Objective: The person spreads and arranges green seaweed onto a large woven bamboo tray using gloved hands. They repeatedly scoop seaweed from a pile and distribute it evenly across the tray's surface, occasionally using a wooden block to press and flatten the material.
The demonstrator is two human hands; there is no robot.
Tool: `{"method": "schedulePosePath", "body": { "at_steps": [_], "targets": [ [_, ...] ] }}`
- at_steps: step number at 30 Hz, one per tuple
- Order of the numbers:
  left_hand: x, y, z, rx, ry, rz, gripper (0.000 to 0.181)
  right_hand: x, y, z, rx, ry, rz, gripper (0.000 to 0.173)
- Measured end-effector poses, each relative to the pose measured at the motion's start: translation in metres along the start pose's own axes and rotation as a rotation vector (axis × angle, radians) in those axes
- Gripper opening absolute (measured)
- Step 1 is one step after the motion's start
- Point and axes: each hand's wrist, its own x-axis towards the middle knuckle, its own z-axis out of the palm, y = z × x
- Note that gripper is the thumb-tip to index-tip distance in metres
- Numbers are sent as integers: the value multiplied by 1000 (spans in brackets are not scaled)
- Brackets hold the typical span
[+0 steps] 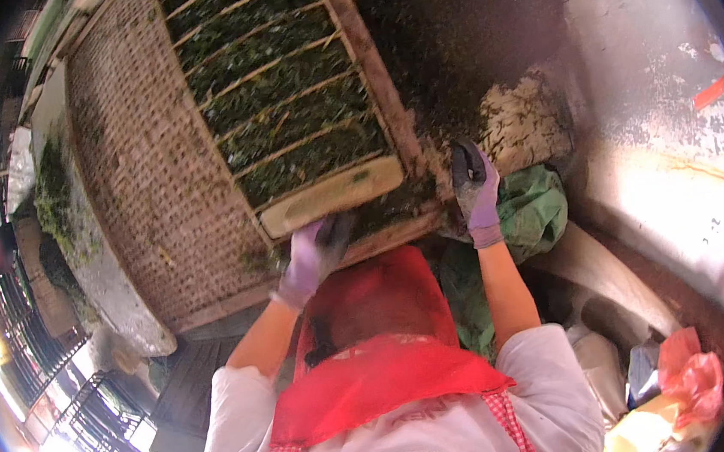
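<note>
A slatted wooden frame (333, 193) lies before me, with dark green shredded leaves (288, 116) between its pale slats. My left hand (316, 252), in a purple and dark grey glove, is at the frame's near end board; its fingers are blurred and partly hidden, so I cannot tell whether they grip it. My right hand (478, 187), gloved alike, is to the right of the frame's near corner, fingers curled, with no object plainly in it. Beneath the frame is a large perforated panel (158, 179) with a wooden border.
Dark loose material (449, 37) is heaped beyond the right board. A green cloth or sack (535, 211) is beside my right wrist. A worn wall (654, 91) stands at the right. Plastic bags (692, 378) lie lower right. A grey curved edge (99, 249) borders the panel's left.
</note>
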Motion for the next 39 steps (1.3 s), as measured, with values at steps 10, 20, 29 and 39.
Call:
{"method": "schedulePosePath", "body": {
  "at_steps": [10,20,29,39],
  "targets": [
    [12,28,3,535,-114,12,17,76,203,24,-746,-118,-293,51],
    [12,22,4,592,-125,7,18,31,215,26,-528,150,295,75],
    [17,16,5,642,-74,210,17,150,200,46,-96,338,189,54],
    [-12,33,-12,495,-142,290,32,90,90,-85,881,538,309,37]
  ]
}}
